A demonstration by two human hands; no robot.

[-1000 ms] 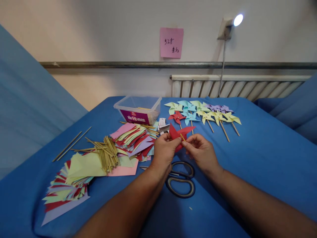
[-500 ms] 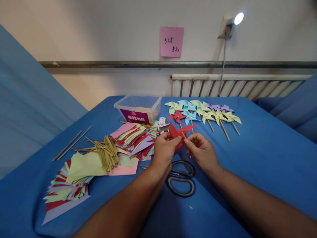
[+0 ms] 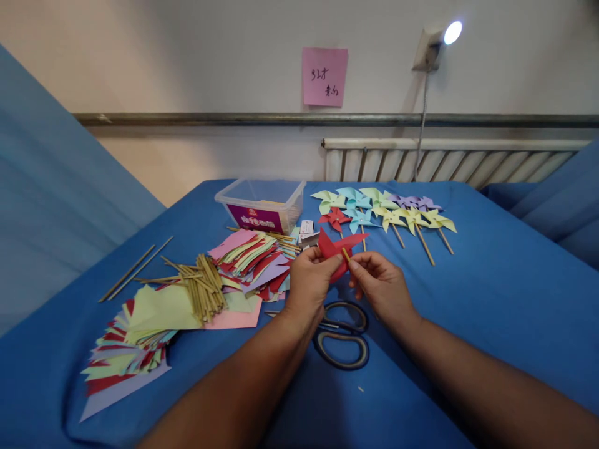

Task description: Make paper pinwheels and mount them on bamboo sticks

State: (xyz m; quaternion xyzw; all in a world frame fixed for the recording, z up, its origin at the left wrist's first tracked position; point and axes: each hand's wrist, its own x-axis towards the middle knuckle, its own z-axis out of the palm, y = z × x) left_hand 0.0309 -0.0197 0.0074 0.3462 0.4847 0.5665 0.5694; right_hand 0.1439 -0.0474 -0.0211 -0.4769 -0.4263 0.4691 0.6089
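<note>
My left hand [image 3: 311, 277] is closed on a red paper pinwheel [image 3: 330, 244], its folded blades spreading above the fingers. At the pinwheel's centre a short yellowish stick piece [image 3: 345, 254] pokes out toward me. My right hand [image 3: 379, 280] pinches at that piece with thumb and forefinger, the fingertips close to the paper; exactly where the fingers meet it is partly hidden. Beneath my wrists lie black-handled scissors [image 3: 343, 366], their blades partly covered by my left forearm.
Finished pinwheels [image 3: 393, 217] on sticks lie at the back right. A clear plastic box [image 3: 257, 219] stands at the back. Bamboo sticks [image 3: 206, 287], a stack of cut coloured paper [image 3: 255, 259] and fanned paper pieces [image 3: 126, 368] cover the left. Two long sticks [image 3: 135, 268] lie further left.
The stick piece now shows thicker and shorter at the pinwheel's centre, angled more upright. The pinwheel has tilted slightly, and my right fingers have shifted a little.
</note>
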